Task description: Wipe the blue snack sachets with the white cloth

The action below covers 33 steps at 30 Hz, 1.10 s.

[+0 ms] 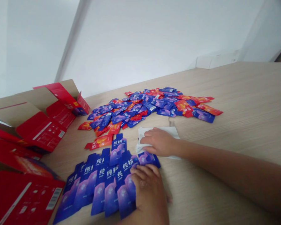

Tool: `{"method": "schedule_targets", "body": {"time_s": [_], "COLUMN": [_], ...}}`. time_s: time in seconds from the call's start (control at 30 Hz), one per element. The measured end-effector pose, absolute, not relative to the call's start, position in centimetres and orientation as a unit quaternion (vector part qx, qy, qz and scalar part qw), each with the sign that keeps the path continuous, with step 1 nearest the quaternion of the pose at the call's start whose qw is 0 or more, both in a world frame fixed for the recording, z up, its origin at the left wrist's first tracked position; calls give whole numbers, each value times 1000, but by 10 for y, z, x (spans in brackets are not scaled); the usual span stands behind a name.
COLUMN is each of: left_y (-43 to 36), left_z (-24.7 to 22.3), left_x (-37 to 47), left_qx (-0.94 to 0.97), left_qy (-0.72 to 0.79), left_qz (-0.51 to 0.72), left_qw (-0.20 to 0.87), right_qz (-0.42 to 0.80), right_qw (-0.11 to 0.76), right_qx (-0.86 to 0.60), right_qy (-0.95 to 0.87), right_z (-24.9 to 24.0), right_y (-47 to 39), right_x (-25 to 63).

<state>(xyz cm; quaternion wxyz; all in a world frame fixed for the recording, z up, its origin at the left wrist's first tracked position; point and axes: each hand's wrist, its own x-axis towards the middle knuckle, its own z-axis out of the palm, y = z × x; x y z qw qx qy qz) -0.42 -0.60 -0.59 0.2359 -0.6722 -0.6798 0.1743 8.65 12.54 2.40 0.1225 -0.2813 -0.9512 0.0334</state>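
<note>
Blue-purple sachets (99, 190) lie in overlapping rows on the table at the lower middle. My left hand (150, 187) rests at the right end of these rows, its bent fingers touching a sachet; whether they grip it is hidden. Just beyond, my right hand (159, 142) lies on a folded white cloth (175, 131), fingers curled over its left part. One blue sachet (146, 158) sits partly under the cloth, between both hands. A large mixed pile of blue and red-orange sachets (135, 109) spreads farther back.
Open red cardboard boxes (25, 197) stand along the left side, flaps spread. A loose red-orange sachet (99, 142) lies before the pile. A white box (215, 60) stands against the white wall at the back right of the wooden table (248, 103).
</note>
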Motion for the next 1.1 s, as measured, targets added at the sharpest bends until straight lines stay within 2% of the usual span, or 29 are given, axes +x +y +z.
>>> {"method": "schedule_targets", "body": {"time_s": [0.1, 0.37, 0.47, 0.6, 0.87, 1.1], "left_y": [-7, -6, -6, -6, -6, -6], "left_z": [-6, -6, -6, -7, -6, -8], "left_x": [-5, -5, -5, -5, -5, -6], "left_qx": [-675, -667, -670, -671, -669, -679], "left_qy": [-676, -680, -678, -671, -679, -679], "left_qz": [172, 173, 181, 181, 161, 161], "left_qw": [239, 251, 245, 258, 257, 230], "right_qz": [44, 29, 20, 22, 30, 27], "right_qw": [106, 104, 132, 107, 102, 109], "right_qx": [-248, -336, -283, -211, -315, -180], "right_qy": [-962, -936, -950, -971, -943, -977], "right_z": [19, 22, 23, 18, 22, 21], "right_y": [123, 136, 130, 125, 137, 120], "right_x": [81, 93, 90, 83, 92, 82]}}
